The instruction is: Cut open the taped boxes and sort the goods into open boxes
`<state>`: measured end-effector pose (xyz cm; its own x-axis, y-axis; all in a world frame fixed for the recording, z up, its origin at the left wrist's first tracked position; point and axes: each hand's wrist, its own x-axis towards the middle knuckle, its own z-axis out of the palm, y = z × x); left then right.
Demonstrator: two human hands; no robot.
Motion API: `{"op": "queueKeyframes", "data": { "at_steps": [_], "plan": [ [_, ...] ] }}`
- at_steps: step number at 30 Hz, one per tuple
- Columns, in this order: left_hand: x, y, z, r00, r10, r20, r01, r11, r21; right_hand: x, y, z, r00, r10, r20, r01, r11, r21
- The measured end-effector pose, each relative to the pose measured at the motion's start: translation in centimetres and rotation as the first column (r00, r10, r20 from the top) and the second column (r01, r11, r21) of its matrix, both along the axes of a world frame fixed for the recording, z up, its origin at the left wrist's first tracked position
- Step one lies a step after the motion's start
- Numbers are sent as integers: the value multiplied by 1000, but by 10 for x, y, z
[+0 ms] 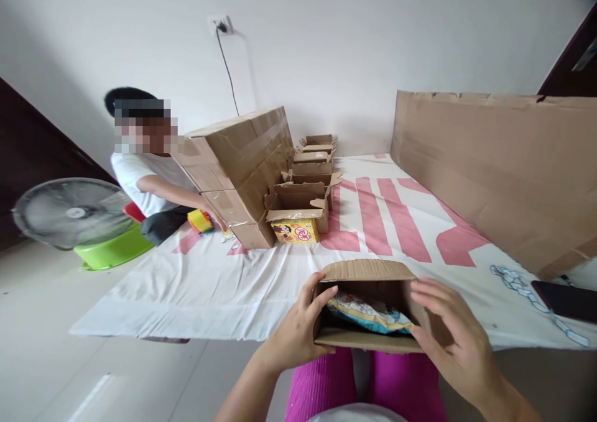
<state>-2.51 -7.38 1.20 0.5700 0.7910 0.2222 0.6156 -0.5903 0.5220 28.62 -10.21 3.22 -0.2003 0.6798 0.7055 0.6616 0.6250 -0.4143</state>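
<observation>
A small open cardboard box (366, 271) is in front of me at the table's near edge, its opening facing me. Inside lies a crinkled packet (373, 315) printed in cream, blue and brown. My left hand (303, 325) grips the box's left side, fingers at the upper corner and thumb over the opening. My right hand (450, 332) is closed around the right side, its fingers at the upper corner and its thumb by the packet's right end. Whether that thumb touches the packet I cannot tell.
A stack of taped cartons (242, 173) stands left of several open boxes (298, 204) and a yellow printed pack (296, 230). A tall cardboard panel (489, 167) stands right, near a phone (566, 299) on a lanyard. A person (158, 183) sits beyond the cartons, near a fan (69, 214).
</observation>
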Motion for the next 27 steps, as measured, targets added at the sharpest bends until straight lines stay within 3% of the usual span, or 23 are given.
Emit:
{"op": "queueKeyframes", "data": {
  "at_steps": [2, 5, 11, 15, 20, 24, 27],
  "plan": [
    [1, -1, 0, 1000, -4, 0, 4, 1000, 1, -14, -2, 6, 995, 31, 92, -21, 994, -107],
    [2, -3, -1, 1000, -18, 12, 18, 1000, 16, -33, 1, 2, 947, 16, 322, 79, 957, -280],
    [1, -8, -6, 999, -38, 39, 36, 999, 36, -53, 15, 3, 808, 13, 589, 237, 908, -346],
    [-2, -10, -9, 997, -30, 64, 26, 997, 67, -59, 16, 5, 772, 93, 629, 202, 902, -381],
    [-3, -11, -11, 997, -32, 65, 26, 996, 87, -53, 11, 4, 825, 48, 563, 132, 953, -274],
    [-3, -9, -11, 996, -31, 89, 23, 996, 87, -24, -1, 22, 945, -3, 328, 34, 996, -88],
    [-2, -8, -10, 995, -34, 90, 26, 996, 82, 12, -16, 27, 972, -166, 168, 158, 986, 61]
  ]
}}
